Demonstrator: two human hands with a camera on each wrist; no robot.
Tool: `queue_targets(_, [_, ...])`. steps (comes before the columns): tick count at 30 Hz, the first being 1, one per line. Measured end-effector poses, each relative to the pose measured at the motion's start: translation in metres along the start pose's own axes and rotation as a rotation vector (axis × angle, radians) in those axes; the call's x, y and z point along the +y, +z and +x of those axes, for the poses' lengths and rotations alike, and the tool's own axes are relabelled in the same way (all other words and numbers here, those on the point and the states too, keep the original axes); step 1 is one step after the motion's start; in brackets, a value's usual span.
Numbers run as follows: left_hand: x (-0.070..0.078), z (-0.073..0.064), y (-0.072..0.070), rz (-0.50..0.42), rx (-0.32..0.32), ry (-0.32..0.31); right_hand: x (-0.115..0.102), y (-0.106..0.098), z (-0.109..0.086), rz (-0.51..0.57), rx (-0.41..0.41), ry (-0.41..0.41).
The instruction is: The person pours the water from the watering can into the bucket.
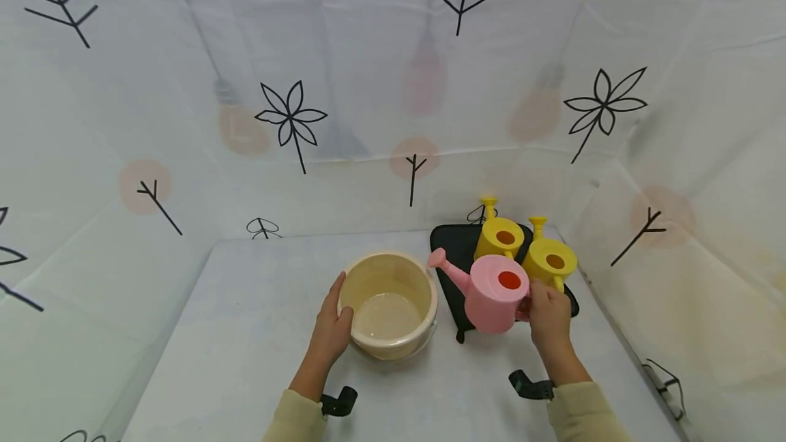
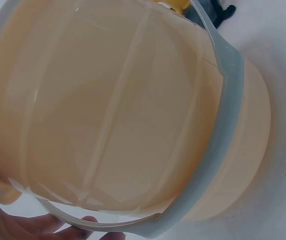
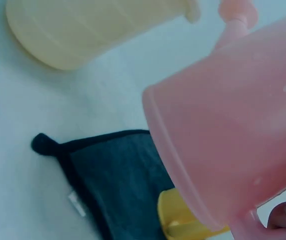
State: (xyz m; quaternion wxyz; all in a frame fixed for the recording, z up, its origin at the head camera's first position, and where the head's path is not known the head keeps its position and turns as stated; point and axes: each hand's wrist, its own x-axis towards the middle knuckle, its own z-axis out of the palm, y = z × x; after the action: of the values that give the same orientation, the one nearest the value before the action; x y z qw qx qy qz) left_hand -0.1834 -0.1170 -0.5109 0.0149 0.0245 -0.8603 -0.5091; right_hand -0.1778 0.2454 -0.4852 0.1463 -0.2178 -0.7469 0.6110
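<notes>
A cream bucket [image 1: 393, 340] stands on the white table. My left hand [image 1: 333, 326] holds its left side near the rim, thumb toward the front and fingers along the outer wall. In the left wrist view, its fingertips show beside the bucket's pale bail handle [image 2: 228, 95]. My right hand [image 1: 549, 314] grips the handle of a pink watering can [image 1: 491, 309], raised above a dark cloth [image 1: 454, 251]. Its spout points left toward the bucket rim. Small drops show on the can's wall in the right wrist view.
Two yellow watering cans, one farther back [image 1: 491, 241] and one at the right [image 1: 540, 261], stand on the dark cloth. A patterned white curtain [image 1: 368, 87] hangs behind the table [image 1: 245, 333]. At the right table edge is a dark wire-like object [image 1: 669, 387].
</notes>
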Motion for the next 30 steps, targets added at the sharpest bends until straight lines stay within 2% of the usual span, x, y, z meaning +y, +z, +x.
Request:
queue_targets(12, [-0.004, 0.001, 0.001, 0.007, 0.002, 0.008, 0.023, 0.012, 0.006, 0.013, 0.094, 0.053])
queue_targets(23, [-0.003, 0.0, 0.0, 0.003, 0.0, -0.002, 0.044, 0.023, 0.011, 0.03, 0.125, 0.092])
queue_targets(30, [-0.004, 0.001, 0.001, 0.001, 0.007, 0.01, 0.047, 0.031, 0.008, 0.04, 0.098, 0.103])
